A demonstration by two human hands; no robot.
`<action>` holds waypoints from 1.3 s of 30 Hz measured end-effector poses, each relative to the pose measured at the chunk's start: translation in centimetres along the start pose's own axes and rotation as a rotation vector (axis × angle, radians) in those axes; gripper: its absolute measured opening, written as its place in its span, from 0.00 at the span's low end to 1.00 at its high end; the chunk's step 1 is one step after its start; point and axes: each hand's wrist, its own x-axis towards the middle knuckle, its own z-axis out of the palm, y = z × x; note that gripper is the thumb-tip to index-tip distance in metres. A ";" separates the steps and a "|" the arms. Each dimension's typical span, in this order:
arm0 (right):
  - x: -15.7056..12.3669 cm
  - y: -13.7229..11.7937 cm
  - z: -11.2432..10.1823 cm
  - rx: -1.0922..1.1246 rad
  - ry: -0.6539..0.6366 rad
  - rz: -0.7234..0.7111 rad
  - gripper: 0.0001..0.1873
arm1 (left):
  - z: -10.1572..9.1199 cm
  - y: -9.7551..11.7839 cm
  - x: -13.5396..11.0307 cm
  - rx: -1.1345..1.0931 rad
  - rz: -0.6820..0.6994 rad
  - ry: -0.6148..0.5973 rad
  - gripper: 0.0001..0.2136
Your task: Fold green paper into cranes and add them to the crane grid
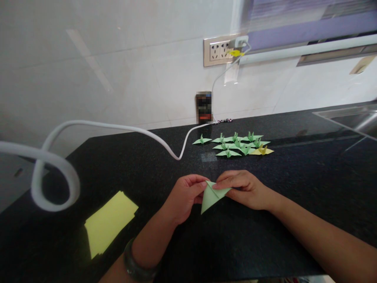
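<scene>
A light green sheet of origami paper (212,197), folded into a triangle with a smaller flap across its upper part, is held between both hands above the dark counter. My left hand (186,196) pinches its upper left edge between thumb and fingers. From the other side, my right hand (246,188) grips the right part, fingers on top and thumb beneath. Behind the hands stand several folded green paper cranes (228,153) in loose rows, with one yellow paper crane (262,150) at the right end. Parts of the fingers behind the paper are hidden.
A stack of yellow paper (110,224) lies on the black counter (165,255) at the left. A white cable (147,133) loops in from the left toward a blurred-out device (204,107) leaning on the wall. A wall socket (218,51) is above; a sink edge (347,122) shows at right.
</scene>
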 end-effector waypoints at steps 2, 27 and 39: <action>0.0 -0.1 0.0 0.004 -0.002 0.007 0.15 | 0.0 0.1 0.0 0.007 -0.001 0.006 0.09; 0.2 -0.5 -0.1 -0.173 -0.061 -0.132 0.19 | 0.0 -0.2 0.2 -0.019 -0.019 0.014 0.09; 0.1 -0.6 0.2 -0.099 -0.072 -0.053 0.16 | 0.1 -0.8 0.4 0.036 0.020 0.099 0.11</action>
